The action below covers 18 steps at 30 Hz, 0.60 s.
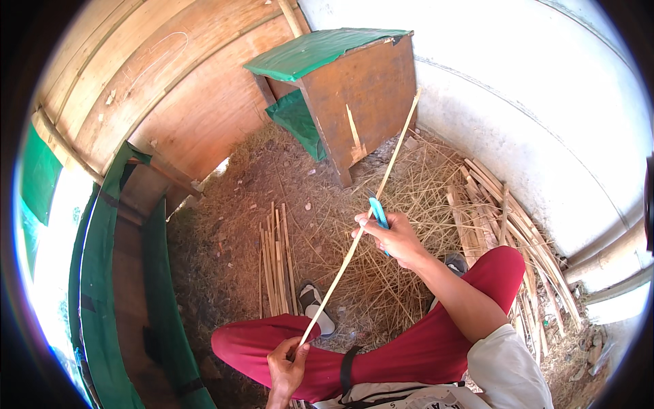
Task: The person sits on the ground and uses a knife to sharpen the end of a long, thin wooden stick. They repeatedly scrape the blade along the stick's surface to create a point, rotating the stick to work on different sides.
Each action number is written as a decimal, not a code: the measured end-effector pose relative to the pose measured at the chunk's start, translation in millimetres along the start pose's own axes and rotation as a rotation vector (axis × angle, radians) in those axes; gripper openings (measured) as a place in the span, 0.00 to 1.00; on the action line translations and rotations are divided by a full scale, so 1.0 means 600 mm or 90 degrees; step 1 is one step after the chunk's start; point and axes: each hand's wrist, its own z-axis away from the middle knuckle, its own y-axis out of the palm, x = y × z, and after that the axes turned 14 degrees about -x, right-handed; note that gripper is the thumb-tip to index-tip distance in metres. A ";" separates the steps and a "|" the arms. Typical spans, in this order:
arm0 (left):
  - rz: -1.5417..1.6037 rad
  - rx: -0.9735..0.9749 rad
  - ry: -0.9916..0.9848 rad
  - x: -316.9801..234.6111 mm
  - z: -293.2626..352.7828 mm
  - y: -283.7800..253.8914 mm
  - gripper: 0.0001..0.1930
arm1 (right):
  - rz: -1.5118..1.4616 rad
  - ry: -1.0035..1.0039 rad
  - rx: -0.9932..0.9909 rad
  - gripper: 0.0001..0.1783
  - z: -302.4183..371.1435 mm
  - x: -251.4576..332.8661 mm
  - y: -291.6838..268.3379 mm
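Note:
A long, thin bamboo strip runs slantwise from my lap up toward the wooden cabinet. Its near end is pinched in my left hand, over my left thigh. Farther up, my right hand grips a blue utility knife with its tip pointing away from me. The thumb and fingers of that hand also touch the strip, and the knife lies right against it. Whether the blade cuts into the strip is too small to tell.
Several split strips lie on the dirt by my left foot. Thin shavings cover the ground between my feet. More bamboo slats are piled along the white wall at right. A green-topped wooden cabinet stands ahead; green-covered boards line the left.

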 end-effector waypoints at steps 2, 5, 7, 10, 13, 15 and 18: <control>-0.009 0.000 0.007 -0.005 0.001 0.000 0.12 | 0.009 0.009 0.007 0.15 0.000 0.003 0.000; -0.003 0.003 -0.003 0.002 0.002 0.000 0.12 | 0.012 0.005 0.008 0.15 0.002 0.005 0.001; 0.018 -0.010 0.008 0.010 0.003 0.002 0.12 | 0.003 0.013 0.006 0.15 0.003 0.003 0.000; 0.026 -0.019 -0.013 -0.002 0.005 0.002 0.12 | 0.004 0.021 0.010 0.15 0.003 0.003 -0.001; -0.010 -0.022 -0.012 -0.005 0.004 -0.002 0.12 | -0.005 0.031 0.010 0.16 0.007 0.007 0.001; -0.015 -0.032 -0.006 -0.002 0.005 -0.002 0.12 | -0.014 0.036 0.011 0.17 0.008 0.008 0.001; -0.001 -0.051 0.017 0.001 0.006 0.000 0.12 | -0.027 0.043 0.012 0.17 0.006 0.005 0.002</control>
